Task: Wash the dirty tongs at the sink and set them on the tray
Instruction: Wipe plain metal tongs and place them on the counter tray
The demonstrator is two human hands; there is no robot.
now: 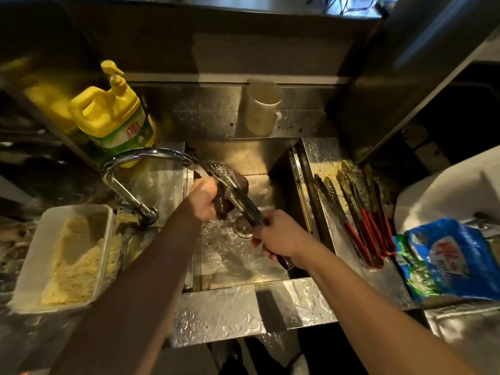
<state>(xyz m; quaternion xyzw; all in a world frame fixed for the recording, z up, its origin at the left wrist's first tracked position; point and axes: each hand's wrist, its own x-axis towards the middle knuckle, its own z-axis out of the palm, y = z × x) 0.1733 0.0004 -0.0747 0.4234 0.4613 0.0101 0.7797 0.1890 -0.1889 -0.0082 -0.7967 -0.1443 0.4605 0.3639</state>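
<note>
Over the steel sink [232, 263], my right hand [278, 236] grips the handle end of a pair of metal tongs [232, 185]. Their perforated tip points up-left under the faucet spout [151, 155]. My left hand [205, 198] is closed on a dark brown scrubbing pad [224, 205] pressed against the tongs' shaft. Several more tongs with red handles [362, 212] lie side by side on the wet steel surface [324, 152] to the right of the sink. Water wets the basin floor around the drain [243, 228].
A yellow dish-soap pump bottle [113, 115] stands behind the faucet at the left. A clear measuring jug [262, 109] sits on the ledge behind the sink. A white tray of yellow crumbs [67, 255] is at left; a blue plastic bag [449, 258] at right.
</note>
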